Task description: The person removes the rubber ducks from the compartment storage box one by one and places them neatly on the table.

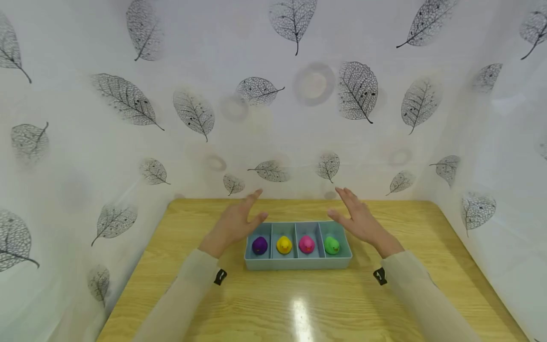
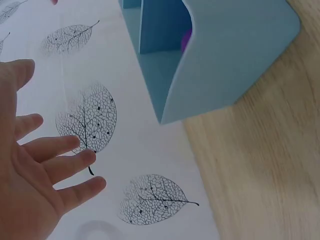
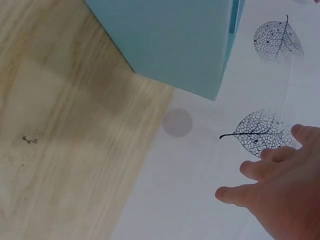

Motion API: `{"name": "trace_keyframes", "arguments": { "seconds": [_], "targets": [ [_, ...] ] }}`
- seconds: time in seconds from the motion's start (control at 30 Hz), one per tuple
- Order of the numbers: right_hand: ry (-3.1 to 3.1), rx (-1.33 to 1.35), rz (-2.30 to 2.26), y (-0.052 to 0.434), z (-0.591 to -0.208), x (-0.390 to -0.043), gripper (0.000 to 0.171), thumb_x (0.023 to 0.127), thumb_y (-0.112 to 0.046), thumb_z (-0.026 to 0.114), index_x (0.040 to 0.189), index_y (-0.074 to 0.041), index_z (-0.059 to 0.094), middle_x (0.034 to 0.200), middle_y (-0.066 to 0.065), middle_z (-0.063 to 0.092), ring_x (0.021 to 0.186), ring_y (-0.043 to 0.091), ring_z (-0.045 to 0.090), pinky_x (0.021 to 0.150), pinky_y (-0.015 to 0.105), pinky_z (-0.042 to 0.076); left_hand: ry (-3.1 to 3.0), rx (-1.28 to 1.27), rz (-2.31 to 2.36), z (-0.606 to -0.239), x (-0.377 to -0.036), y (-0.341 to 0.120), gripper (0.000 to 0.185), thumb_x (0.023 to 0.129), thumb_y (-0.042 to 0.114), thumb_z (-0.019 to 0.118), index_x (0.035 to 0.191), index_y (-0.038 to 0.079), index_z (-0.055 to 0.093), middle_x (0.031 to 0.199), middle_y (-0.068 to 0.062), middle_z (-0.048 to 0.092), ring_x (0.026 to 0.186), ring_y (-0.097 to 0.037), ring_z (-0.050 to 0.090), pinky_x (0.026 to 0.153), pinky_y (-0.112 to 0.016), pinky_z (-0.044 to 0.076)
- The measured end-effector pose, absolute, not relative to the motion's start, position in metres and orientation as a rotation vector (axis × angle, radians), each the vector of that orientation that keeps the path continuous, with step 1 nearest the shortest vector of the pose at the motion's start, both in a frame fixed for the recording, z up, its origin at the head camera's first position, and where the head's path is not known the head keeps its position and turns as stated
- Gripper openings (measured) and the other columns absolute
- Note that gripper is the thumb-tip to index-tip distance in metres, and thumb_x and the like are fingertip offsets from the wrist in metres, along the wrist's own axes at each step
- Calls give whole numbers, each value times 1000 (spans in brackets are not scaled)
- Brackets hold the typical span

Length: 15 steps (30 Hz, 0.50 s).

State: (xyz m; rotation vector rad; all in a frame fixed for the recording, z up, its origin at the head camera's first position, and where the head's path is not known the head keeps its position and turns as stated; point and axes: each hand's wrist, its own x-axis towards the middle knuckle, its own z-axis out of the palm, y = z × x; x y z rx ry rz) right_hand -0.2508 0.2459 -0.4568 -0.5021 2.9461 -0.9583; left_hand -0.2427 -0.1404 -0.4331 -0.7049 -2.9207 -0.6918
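Note:
A pale blue tray [image 1: 297,263] with several compartments sits on the wooden table [image 1: 273,304]. It holds a purple duck [image 1: 259,245], a yellow duck [image 1: 284,244], a pink duck [image 1: 306,244] and a green duck [image 1: 331,245], one per compartment. My left hand [image 1: 239,219] hovers open just left of the tray's far end, fingers straight. My right hand [image 1: 358,217] hovers open at the tray's right far corner. Neither touches anything. The left wrist view shows the left hand [image 2: 35,170] spread beside the tray [image 2: 235,55]; the right wrist view shows fingers [image 3: 265,170] near the tray [image 3: 175,40].
White sheets printed with grey leaves [image 1: 358,90] wall in the table at the back and both sides. Bare wood lies in front of the tray, with a light glare [image 1: 301,313] near the front edge.

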Motion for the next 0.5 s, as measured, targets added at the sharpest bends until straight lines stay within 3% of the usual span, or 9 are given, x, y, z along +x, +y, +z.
{"name": "trace_keyframes", "arguments": {
  "seconds": [0.1,0.27,0.43,0.5],
  "targets": [
    [2896,-511,-1018,249,-461,-246,83,106,-56,52,171,-23,12,177,20,7,161,52,11,120,81,14,-2912,-717,-719,-432,-240,-136,72,108,55,49,168,23,27,165,-12,45,124,-38,68,117,-55,47],
    [2867,-527,-1063,253,-466,-240,82,105,-54,56,171,-31,12,177,19,8,156,58,19,116,83,22,-2888,-716,-761,-431,-236,-131,62,107,46,57,161,17,44,155,-11,58,132,-36,65,114,-52,50],
    [2846,-539,-1078,256,-471,-233,83,104,-51,60,170,-35,13,177,18,12,154,59,24,114,83,26,-2835,-765,-779,-435,-234,-130,50,103,36,66,145,10,62,133,-11,74,110,-32,75,99,-49,59],
    [2831,-536,-1082,258,-472,-231,83,104,-51,61,170,-36,13,177,18,12,154,60,24,113,83,26,-2822,-786,-781,-438,-233,-131,45,101,33,69,139,9,67,128,-10,76,109,-30,75,99,-49,59]
  ]
}}
